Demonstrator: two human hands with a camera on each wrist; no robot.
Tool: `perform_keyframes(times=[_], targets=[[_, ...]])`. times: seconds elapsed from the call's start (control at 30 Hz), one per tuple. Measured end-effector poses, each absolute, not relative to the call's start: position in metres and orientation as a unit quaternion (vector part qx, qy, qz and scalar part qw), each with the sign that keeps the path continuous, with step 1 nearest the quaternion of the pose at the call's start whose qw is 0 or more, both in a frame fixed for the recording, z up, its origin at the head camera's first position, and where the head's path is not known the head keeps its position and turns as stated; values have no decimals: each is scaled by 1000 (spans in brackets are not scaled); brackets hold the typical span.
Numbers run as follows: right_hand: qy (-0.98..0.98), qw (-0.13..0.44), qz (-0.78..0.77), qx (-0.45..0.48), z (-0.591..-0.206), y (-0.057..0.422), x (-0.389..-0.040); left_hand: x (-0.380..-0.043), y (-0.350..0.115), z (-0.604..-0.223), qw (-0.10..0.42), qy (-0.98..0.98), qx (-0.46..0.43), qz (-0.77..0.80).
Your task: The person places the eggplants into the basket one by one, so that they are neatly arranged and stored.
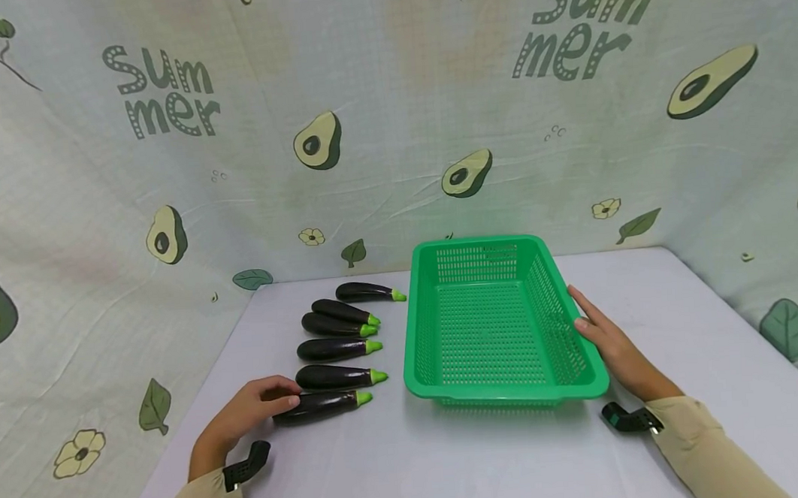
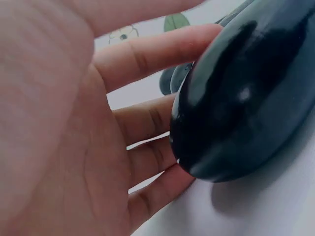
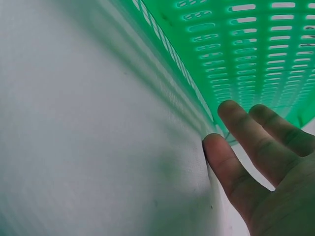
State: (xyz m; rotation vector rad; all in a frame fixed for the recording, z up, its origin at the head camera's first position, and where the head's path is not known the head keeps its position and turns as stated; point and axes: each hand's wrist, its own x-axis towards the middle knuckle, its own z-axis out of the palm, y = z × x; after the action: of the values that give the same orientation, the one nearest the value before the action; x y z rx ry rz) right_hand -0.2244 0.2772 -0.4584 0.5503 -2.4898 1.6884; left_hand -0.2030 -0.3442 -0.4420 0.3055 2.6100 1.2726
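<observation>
My left hand (image 1: 254, 407) is at the blunt end of the nearest dark eggplant (image 1: 319, 407), which lies on the table. Its thumb is over the upper side, and the nearly straight fingers (image 2: 147, 54) reach behind the eggplant (image 2: 241, 98), their tips partly hidden. A gap separates palm and eggplant. Beyond it, several more eggplants (image 1: 333, 349) lie in a loose column, green stems pointing right. On the other side, my right hand (image 1: 614, 347) touches the right wall of a green plastic basket (image 1: 413, 338) with extended fingers (image 3: 246, 137). Nothing lies in the basket.
A white cloth covers the table (image 1: 491, 462). Close behind it hangs a printed curtain (image 1: 376, 77) with avocados and lettering, which also runs along both sides. Dark wrist cameras (image 1: 248, 465) are worn on both arms.
</observation>
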Motion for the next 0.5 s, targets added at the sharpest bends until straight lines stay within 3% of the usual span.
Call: perform_keyframes(times=[0.5], targets=[[-811,41,556,179,-460,278,-225,-202,-329,-438,122,920,85,363]])
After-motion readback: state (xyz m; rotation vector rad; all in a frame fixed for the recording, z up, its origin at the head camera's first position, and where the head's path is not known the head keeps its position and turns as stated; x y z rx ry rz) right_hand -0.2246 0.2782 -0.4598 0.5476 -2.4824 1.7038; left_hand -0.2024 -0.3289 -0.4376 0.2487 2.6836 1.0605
